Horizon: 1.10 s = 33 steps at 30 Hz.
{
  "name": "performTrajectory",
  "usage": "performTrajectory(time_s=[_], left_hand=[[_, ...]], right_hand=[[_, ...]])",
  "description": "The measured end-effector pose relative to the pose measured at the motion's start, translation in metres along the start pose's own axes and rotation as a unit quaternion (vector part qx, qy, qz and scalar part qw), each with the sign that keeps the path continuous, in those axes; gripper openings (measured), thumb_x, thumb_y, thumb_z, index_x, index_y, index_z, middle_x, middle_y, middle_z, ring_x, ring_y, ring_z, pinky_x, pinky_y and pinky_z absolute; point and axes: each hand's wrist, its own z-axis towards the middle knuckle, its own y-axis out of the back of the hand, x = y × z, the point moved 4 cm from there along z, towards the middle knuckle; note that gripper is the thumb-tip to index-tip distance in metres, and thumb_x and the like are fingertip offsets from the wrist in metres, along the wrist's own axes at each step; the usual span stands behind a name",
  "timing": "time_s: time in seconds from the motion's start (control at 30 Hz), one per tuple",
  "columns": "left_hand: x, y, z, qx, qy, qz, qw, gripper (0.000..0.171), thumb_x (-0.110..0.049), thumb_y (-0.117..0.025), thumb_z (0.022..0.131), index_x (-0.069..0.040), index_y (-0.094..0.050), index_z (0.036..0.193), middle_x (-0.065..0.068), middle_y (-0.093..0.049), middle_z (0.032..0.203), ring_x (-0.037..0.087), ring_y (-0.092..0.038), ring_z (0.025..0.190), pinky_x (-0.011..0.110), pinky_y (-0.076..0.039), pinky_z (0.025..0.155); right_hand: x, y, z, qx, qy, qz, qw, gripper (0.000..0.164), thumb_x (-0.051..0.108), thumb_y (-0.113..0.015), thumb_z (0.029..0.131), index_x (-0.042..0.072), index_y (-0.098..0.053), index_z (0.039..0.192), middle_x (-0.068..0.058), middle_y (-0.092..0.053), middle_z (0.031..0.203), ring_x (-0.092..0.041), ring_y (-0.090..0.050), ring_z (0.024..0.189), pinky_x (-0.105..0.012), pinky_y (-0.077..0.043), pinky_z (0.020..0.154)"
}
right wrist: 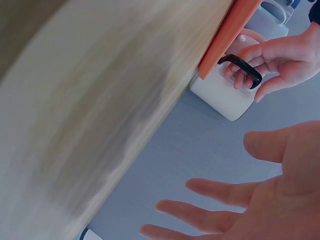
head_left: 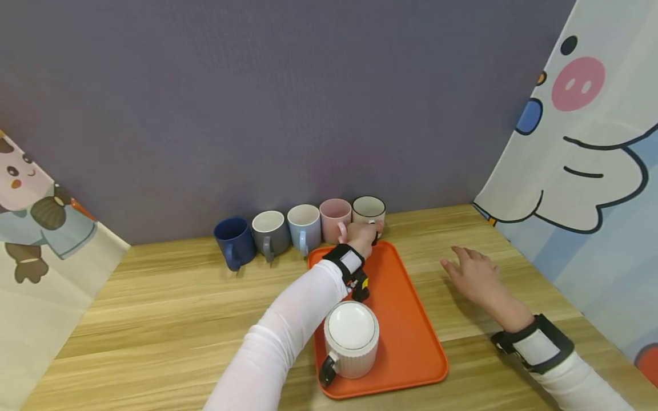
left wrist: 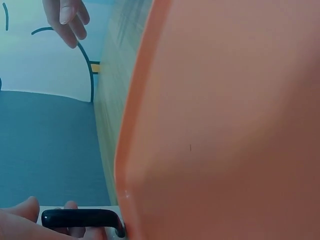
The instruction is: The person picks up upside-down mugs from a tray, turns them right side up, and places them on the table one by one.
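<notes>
My left hand (head_left: 362,237) reaches over the far end of the orange tray (head_left: 403,337) to a white mug (head_left: 366,210) with a dark rim, at the right end of a row. Its fingers hook through the black handle (right wrist: 245,67), and the thumb lies beside it in the right wrist view. My right hand (head_left: 477,277) hovers above the table right of the tray, fingers spread and holding nothing. Bottom up on the tray's near end stands a ribbed white mug (head_left: 352,348) with a black handle, near my left forearm.
Left of the white mug stand a pink mug (head_left: 335,212), a light blue mug (head_left: 304,225), a grey mug (head_left: 271,234) and a dark blue mug (head_left: 233,240). A grey wall (head_left: 257,114) rises behind them. Cartoon-printed panels (head_left: 591,160) flank the wooden table (head_left: 180,325).
</notes>
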Motion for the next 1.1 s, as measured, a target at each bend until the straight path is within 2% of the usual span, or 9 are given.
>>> performTrajectory(time_s=[0.13,0.3,0.4,0.47,0.63,0.77,0.83,0.93,1.1], left_hand=[[-0.004,0.003,-0.002,0.039,-0.015,-0.006,0.9991,0.018,-0.009,-0.074,0.076,-0.008,-0.059,0.067,-0.002,-0.049,0.066,0.018,-0.05,0.073,0.023,-0.04,0.059],[-0.009,0.011,-0.008,0.079,-0.034,0.056,0.9947,0.019,-0.018,-0.072,0.081,-0.009,-0.061,0.068,-0.003,-0.056,0.073,0.021,-0.054,0.086,0.033,-0.032,0.095],[-0.012,0.016,-0.011,0.102,-0.029,0.081,0.9911,0.022,-0.021,-0.07,0.082,-0.011,-0.059,0.067,-0.001,-0.057,0.079,0.019,-0.052,0.092,0.037,-0.027,0.101],[-0.013,0.019,-0.015,0.128,-0.018,0.063,0.9896,0.022,-0.018,-0.067,0.084,-0.01,-0.057,0.067,0.005,-0.059,0.084,0.023,-0.053,0.097,0.036,-0.033,0.099],[-0.02,0.027,-0.023,0.146,-0.038,0.066,0.9863,0.023,-0.015,-0.065,0.085,-0.007,-0.054,0.066,0.01,-0.063,0.096,0.029,-0.038,0.129,0.038,-0.03,0.107],[-0.023,0.034,-0.027,0.163,-0.047,0.045,0.9844,0.024,-0.013,-0.063,0.085,-0.01,-0.051,0.065,0.002,-0.05,0.075,0.025,-0.048,0.108,0.031,-0.037,0.091],[-0.024,0.038,-0.029,0.184,-0.04,0.027,0.9818,0.02,-0.013,-0.061,0.088,-0.009,-0.054,0.07,0.0,-0.048,0.075,0.026,-0.051,0.093,0.029,-0.04,0.08],[-0.025,0.046,-0.031,0.198,-0.034,0.024,0.9793,0.013,-0.014,-0.058,0.091,-0.007,-0.06,0.08,0.0,-0.056,0.084,0.022,-0.054,0.091,0.028,-0.041,0.079],[-0.027,0.061,-0.032,0.195,-0.044,0.01,0.9798,0.025,-0.009,-0.06,0.087,-0.011,-0.048,0.064,-0.001,-0.042,0.064,0.017,-0.041,0.067,0.029,-0.036,0.069]], right_hand=[[0.0,-0.001,0.0,0.009,-0.002,-0.004,1.0,0.065,0.046,-0.036,0.1,-0.006,-0.038,0.138,-0.039,-0.038,0.135,-0.063,-0.035,0.116,-0.079,-0.026,0.084],[0.0,-0.002,-0.001,0.01,-0.003,-0.005,1.0,0.065,0.046,-0.035,0.1,-0.006,-0.037,0.138,-0.038,-0.038,0.135,-0.064,-0.035,0.116,-0.08,-0.025,0.085],[0.002,-0.003,-0.001,0.009,-0.002,-0.003,1.0,0.064,0.045,-0.036,0.1,-0.006,-0.038,0.138,-0.038,-0.038,0.135,-0.064,-0.035,0.116,-0.08,-0.025,0.085],[0.002,-0.003,-0.001,0.008,-0.001,-0.001,1.0,0.064,0.045,-0.036,0.1,-0.006,-0.038,0.138,-0.038,-0.038,0.135,-0.064,-0.035,0.116,-0.08,-0.025,0.084],[0.004,-0.002,-0.002,0.007,-0.001,-0.002,1.0,0.063,0.045,-0.036,0.1,-0.006,-0.037,0.138,-0.038,-0.038,0.135,-0.063,-0.035,0.116,-0.078,-0.027,0.084],[0.007,-0.003,-0.001,0.004,0.001,0.002,1.0,0.062,0.044,-0.037,0.1,-0.005,-0.038,0.138,-0.038,-0.038,0.135,-0.063,-0.036,0.116,-0.078,-0.027,0.084],[0.009,-0.003,-0.001,0.002,0.003,0.004,1.0,0.062,0.044,-0.038,0.1,-0.005,-0.039,0.138,-0.038,-0.038,0.135,-0.063,-0.036,0.116,-0.078,-0.027,0.085],[0.012,-0.004,0.001,0.0,0.007,0.001,1.0,0.061,0.043,-0.039,0.1,-0.005,-0.039,0.138,-0.038,-0.038,0.135,-0.062,-0.035,0.117,-0.078,-0.027,0.085],[0.018,-0.006,0.004,-0.003,0.015,0.002,1.0,0.057,0.038,-0.042,0.1,-0.004,-0.04,0.138,-0.036,-0.039,0.136,-0.061,-0.035,0.118,-0.079,-0.025,0.087]])
